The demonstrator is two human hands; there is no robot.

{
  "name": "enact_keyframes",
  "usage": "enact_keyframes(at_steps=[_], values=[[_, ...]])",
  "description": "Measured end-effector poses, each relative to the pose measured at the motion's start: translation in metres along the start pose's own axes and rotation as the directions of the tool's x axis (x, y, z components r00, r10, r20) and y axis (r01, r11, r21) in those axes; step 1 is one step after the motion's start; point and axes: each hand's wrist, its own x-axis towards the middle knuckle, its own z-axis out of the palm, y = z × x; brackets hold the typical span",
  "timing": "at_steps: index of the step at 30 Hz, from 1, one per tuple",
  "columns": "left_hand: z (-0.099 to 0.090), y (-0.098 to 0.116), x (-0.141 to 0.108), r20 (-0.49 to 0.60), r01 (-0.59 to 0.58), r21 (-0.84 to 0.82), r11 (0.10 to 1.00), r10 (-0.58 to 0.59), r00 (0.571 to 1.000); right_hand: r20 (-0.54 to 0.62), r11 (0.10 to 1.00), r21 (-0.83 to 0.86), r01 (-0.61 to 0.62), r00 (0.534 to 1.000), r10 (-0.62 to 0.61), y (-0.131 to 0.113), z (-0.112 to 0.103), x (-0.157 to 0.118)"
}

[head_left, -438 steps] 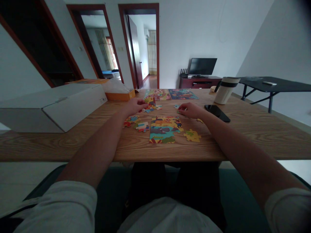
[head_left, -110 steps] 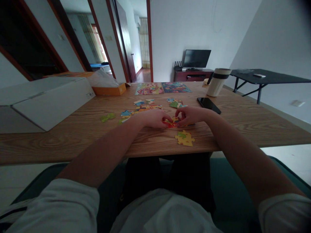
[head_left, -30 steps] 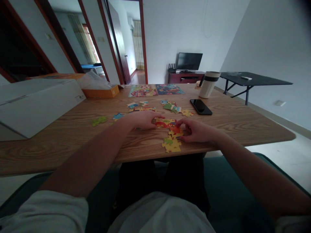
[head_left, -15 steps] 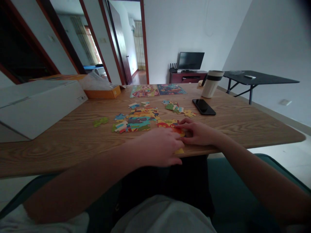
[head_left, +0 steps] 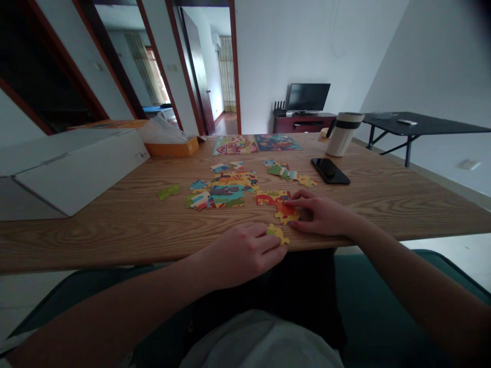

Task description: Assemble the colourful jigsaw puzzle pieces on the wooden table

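Observation:
Near the table's front edge, a yellow-green puzzle piece (head_left: 276,233) lies under the fingertips of my left hand (head_left: 251,253), whose fingers are bent around its edge. My right hand (head_left: 320,212) touches an orange and yellow puzzle piece (head_left: 286,214) with thumb and index finger at its right side. That piece meets the lower edge of a red and yellow joined strip (head_left: 270,198). Left of the strip lies a larger joined section (head_left: 228,189) with a hippo on teal, and loose pieces (head_left: 199,199) overlap its left side.
More loose pieces (head_left: 284,171) lie behind the strip, and a green piece (head_left: 169,191) lies far left. Farther back are picture sheets (head_left: 257,144), a phone (head_left: 330,170), a mug (head_left: 344,134), an orange tray (head_left: 172,148) and a white box (head_left: 76,171).
My left hand has drawn back toward the front edge, uncovering the orange and yellow piece and the yellow-green piece. My right hand stays beside the orange piece. The view has shifted slightly.

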Motion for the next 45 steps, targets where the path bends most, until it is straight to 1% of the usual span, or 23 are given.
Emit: enact_keyframes(at_steps=[2,4,6,7,8,10,12,15,17,20,24,29,32,34,35,37,41,43,45], values=[[-0.009,-0.010,-0.005,-0.035,0.029,-0.003,1.000,-0.029,0.999,-0.001,1.000,-0.010,0.007,1.000,-0.007,-0.001,0.000,-0.001],[-0.019,-0.027,-0.009,-0.075,0.077,0.003,0.997,-0.077,0.994,-0.007,1.000,-0.024,0.009,1.000,-0.009,-0.002,0.000,-0.001],[-0.027,-0.051,-0.010,-0.130,0.154,0.025,0.988,-0.150,0.980,-0.014,0.999,-0.039,0.003,1.000,-0.003,-0.003,0.000,0.001],[-0.030,-0.064,-0.009,-0.177,0.203,0.036,0.979,-0.193,0.965,-0.015,0.999,-0.046,0.000,1.000,0.000,-0.004,0.000,0.001],[-0.032,-0.078,-0.008,-0.199,0.251,0.042,0.967,-0.238,0.951,-0.015,0.999,-0.053,-0.002,1.000,0.001,-0.004,0.000,0.002],[-0.032,-0.105,-0.005,-0.241,0.335,0.046,0.941,-0.315,0.918,-0.015,0.998,-0.067,-0.003,1.000,0.002,-0.005,0.001,0.004],[-0.026,-0.128,-0.003,-0.262,0.420,0.038,0.907,-0.396,0.880,-0.015,0.997,-0.079,0.001,1.000,-0.003,-0.004,0.001,0.004],[-0.009,-0.149,-0.008,-0.316,0.516,-0.009,0.857,-0.491,0.811,-0.024,0.995,-0.103,0.005,1.000,-0.007,-0.001,0.003,0.001],[0.003,-0.155,-0.013,-0.351,0.537,-0.067,0.841,-0.524,0.776,-0.053,0.991,-0.132,0.000,0.999,-0.007,0.000,0.004,-0.002],[0.013,-0.153,-0.019,-0.376,0.537,-0.149,0.831,-0.549,0.746,-0.087,0.984,-0.177,0.000,0.996,-0.016,-0.001,0.006,-0.004],[0.013,-0.148,-0.019,-0.392,0.537,-0.213,0.816,-0.575,0.718,-0.085,0.982,-0.189,0.023,0.996,-0.040,-0.003,0.007,-0.004],[0.012,-0.149,-0.018,-0.424,0.520,-0.233,0.822,-0.566,0.707,-0.149,0.987,-0.156,0.032,0.987,-0.056,0.002,0.009,-0.004],[0.013,-0.152,-0.020,-0.462,0.509,-0.232,0.829,-0.554,0.692,-0.172,0.990,-0.132,0.040,0.983,-0.063,0.005,0.003,0.004],[0.013,-0.154,-0.021,-0.497,0.506,-0.218,0.835,-0.541,0.678,-0.174,0.991,-0.133,0.025,0.984,-0.048,0.003,-0.003,0.015],[0.013,-0.155,-0.021,-0.513,0.509,-0.208,0.835,-0.536,0.671,-0.168,0.990,-0.137,0.017,0.985,-0.040,0.001,-0.007,0.023],[0.014,-0.157,-0.022,-0.534,0.517,-0.194,0.834,-0.532,0.657,-0.120,0.987,-0.159,0.022,0.992,-0.042,-0.007,-0.010,0.040],[0.014,-0.160,-0.025,-0.571,0.500,-0.178,0.847,-0.503,0.649,0.001,0.961,-0.268,0.061,0.998,-0.063,-0.022,-0.002,0.073],[0.013,-0.161,-0.027,-0.600,0.482,-0.165,0.860,-0.476,0.643,0.055,0.948,-0.296,0.117,0.993,-0.105,-0.026,0.004,0.083],[0.012,-0.162,-0.028,-0.632,0.477,-0.150,0.866,-0.455,0.628,0.090,0.942,-0.271,0.199,0.979,-0.181,-0.025,0.008,0.088]])
